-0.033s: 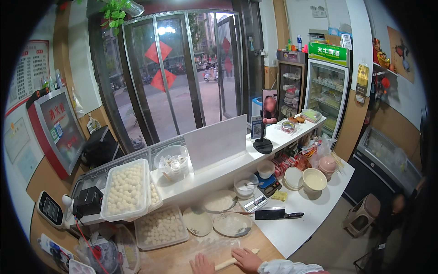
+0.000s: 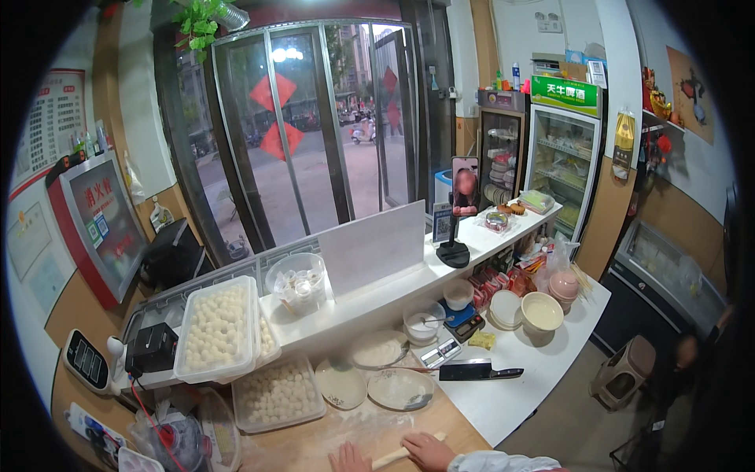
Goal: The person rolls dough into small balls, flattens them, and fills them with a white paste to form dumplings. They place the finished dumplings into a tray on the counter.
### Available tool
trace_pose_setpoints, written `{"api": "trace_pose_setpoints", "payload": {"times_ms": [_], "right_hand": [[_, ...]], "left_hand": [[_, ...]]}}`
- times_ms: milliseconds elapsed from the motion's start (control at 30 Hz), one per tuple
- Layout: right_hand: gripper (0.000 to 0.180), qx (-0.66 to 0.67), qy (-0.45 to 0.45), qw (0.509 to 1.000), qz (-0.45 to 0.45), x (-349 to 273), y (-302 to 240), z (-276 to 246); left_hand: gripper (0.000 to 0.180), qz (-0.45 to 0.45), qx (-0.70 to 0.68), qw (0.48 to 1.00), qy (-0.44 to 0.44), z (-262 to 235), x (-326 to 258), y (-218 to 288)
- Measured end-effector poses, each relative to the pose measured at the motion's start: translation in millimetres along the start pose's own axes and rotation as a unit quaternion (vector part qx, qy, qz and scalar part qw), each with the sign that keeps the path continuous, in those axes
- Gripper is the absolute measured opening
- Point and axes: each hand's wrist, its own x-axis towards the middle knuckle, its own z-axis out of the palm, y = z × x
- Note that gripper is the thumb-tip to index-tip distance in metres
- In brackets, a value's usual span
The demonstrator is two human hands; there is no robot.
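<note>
The left hand [image 2: 350,458] is laid beside a dough roll [image 2: 390,457] on the floured bench [image 2: 314,439]; the right hand [image 2: 429,451], set apart, is laid across it. Uneven thinning could be caused by lopsided pressure.

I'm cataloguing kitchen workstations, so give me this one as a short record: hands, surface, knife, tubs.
Left hand: at the near end of a dough rope
Right hand: palm down over the rope
Surface: floured wooden worktop
Knife: cleaver, lying right of the plates
Tubs: plastic, filled with pale dough balls
</note>
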Motion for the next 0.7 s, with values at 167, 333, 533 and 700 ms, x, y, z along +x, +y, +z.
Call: {"api": "trace_pose_setpoints", "payload": {"times_ms": [167, 333, 533, 700], "right_hand": [[0.028, 0.057, -0.022, 0.998, -0.007, -25, -3, -18], [0.032, 0.043, -0.057, 0.997, 0.002, -6, -1, -13], [0.045, -0.052, -0.004, 0.996, 0.069, 40, -25, 44], [0.054, -0.037, -0.030, 0.999, 0.007, -42, -48, 46]], "left_hand": [[0.055, 0.021, 0.000, 0.999, 0.036, 14, -30, -1], [0.058, 0.024, -0.039, 0.998, 0.045, 25, -24, -2], [0.058, -0.032, -0.129, 0.991, 0.021, 43, 27, 33], [0.058, 0.023, -0.100, 0.995, 0.019, 33, -48, 38]]}}
